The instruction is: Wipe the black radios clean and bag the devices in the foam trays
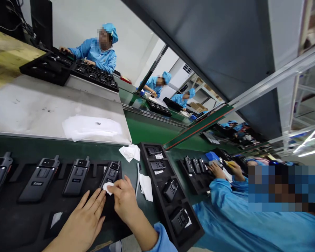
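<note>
Left hand (86,214), fingers slightly apart, is seemingly steadying the handset (112,172); my right hand (125,197) is pinching white tissue (108,188) against it.

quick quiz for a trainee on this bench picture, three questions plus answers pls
1. Which of the camera wearer's hands pinches the white wipe?
2. How many black devices lie in the long tray to the right of the wearer's hands?
3. True or false: the white sheets with a small dark mark lie on the pale worktop.

Key:
1. The right hand.
2. Four.
3. True.
</note>
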Demonstrator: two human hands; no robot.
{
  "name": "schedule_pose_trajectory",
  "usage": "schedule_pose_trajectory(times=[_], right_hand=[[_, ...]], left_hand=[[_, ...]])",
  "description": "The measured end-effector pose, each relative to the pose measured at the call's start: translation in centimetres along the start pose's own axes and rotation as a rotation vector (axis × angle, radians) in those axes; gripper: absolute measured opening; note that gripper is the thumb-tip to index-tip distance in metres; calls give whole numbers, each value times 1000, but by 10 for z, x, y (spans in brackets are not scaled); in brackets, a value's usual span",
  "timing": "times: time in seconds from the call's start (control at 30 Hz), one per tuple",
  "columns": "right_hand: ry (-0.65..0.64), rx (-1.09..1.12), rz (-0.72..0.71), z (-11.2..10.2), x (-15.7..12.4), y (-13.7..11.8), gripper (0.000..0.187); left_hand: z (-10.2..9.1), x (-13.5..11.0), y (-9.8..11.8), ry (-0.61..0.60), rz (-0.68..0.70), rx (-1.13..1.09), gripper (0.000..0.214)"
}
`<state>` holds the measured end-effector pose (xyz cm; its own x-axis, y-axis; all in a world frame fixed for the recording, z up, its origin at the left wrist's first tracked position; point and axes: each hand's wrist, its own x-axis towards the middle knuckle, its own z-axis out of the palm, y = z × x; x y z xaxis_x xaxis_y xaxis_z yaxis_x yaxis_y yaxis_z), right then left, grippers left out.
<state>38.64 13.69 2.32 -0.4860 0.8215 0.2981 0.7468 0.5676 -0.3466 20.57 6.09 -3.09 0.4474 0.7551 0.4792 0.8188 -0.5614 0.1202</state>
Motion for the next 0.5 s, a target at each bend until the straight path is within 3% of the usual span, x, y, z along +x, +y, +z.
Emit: schedule_pose_trajectory(times=[0.17, 0.5], right_hand=[[69, -23, 70, 4, 2, 0, 37], [63, -33, 129, 4, 5, -9, 36]], left_hand=[[1, -2, -2, 15, 1, 25, 44], [-2, 1, -4, 47, 26, 36, 44]])
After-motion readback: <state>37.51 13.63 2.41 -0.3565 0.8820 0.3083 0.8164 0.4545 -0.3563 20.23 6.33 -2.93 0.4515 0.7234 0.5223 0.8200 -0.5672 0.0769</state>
